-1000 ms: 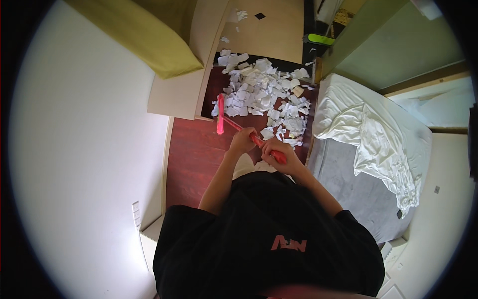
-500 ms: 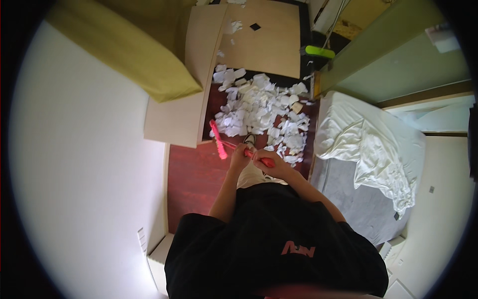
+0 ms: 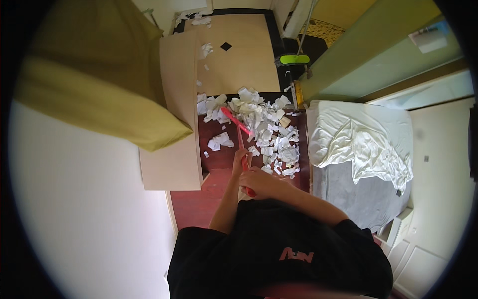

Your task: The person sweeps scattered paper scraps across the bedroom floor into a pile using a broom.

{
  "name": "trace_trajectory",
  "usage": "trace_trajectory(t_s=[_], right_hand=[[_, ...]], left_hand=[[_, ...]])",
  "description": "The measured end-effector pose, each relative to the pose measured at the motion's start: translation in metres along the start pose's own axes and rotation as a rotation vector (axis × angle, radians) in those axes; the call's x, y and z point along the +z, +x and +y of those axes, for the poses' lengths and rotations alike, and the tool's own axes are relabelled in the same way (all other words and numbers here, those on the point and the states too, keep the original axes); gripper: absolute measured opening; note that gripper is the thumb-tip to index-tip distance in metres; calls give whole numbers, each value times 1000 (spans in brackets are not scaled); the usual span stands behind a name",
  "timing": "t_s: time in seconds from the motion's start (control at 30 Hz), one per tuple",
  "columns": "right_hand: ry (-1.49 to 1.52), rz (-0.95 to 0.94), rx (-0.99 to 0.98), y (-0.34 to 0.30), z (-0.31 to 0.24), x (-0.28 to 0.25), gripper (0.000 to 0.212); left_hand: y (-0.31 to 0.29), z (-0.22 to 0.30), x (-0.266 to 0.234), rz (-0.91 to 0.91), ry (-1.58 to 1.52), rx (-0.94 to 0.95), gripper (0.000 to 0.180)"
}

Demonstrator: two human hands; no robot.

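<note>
Both of my hands are wrapped round the handle of a red broom (image 3: 236, 121). My left hand (image 3: 240, 160) grips lower down, closer to the broom head. My right hand (image 3: 260, 182) is closed near the handle's top end, just in front of my black shirt. The broom head lies slanted against the left side of a heap of crumpled white paper scraps (image 3: 269, 134) on the dark red floor (image 3: 191, 204). A smaller clump of scraps (image 3: 219, 141) lies apart, left of the handle.
A beige cabinet (image 3: 169, 149) with an olive cloth (image 3: 99, 94) stands on the left. To the right is a grey bed (image 3: 343, 189) with rumpled white bedding (image 3: 361, 139). Beyond the heap are beige tiles (image 3: 239, 60) with stray scraps and a green-headed broom (image 3: 295, 59).
The red broom head has swung forward and right into the paper heap. Scraps on the left have shifted away from me, baring red floor. My hands have moved with the handle, and the view has shifted.
</note>
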State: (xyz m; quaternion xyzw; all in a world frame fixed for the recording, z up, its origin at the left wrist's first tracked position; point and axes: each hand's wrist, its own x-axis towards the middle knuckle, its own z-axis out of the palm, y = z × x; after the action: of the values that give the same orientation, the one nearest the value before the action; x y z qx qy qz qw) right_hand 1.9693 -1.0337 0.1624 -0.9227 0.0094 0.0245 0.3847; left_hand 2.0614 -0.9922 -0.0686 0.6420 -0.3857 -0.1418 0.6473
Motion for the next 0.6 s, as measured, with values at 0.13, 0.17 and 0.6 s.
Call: trace_trajectory(t_s=[0.13,0.17,0.6], right_hand=[[-94,214,-6,-13,6,3,14],[-94,244,22,-23,7,1,14],[109,477,460,-98,-70,-20,18]], left_hand=[[26,8,-2,-262,-113,78,21],[33,17,4,-389,-16,100,22],[-39,95,15,-1049,-76,190,33]])
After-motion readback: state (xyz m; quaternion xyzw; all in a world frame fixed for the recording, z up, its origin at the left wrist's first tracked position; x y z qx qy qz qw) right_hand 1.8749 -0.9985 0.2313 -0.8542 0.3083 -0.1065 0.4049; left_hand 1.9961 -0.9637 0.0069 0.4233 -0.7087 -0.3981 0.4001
